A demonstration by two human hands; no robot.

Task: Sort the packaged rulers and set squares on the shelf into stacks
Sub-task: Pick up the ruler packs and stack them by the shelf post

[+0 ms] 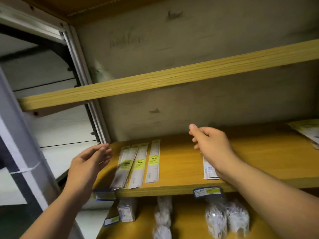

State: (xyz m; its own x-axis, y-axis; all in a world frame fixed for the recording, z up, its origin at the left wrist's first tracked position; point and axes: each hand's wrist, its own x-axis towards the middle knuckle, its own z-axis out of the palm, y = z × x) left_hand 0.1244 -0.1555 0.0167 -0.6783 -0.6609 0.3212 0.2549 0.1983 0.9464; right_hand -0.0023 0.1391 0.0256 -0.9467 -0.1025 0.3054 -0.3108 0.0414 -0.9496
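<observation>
Here yellow-labelled rulers (pixel 152 163) lie on the shelf (pixel 181 169), writing unreadable; left hand (pixel 88 163), right hand (pixel 212 144): loose, empty grip

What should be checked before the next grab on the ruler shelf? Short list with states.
1. Left hand free: ok, fingers loosely curled, nothing held.
2. Right hand free: ok, nothing visible in it.
3. Rulers within reach: ok, beside the left hand on the shelf.
4. Rulers stacked: not ok, they lie fanned and overlapping, one apart.
5. Packs under the right wrist: cannot tell the kind, mostly hidden.
6. Pile at far right: cannot tell, cut off by the frame.
</observation>
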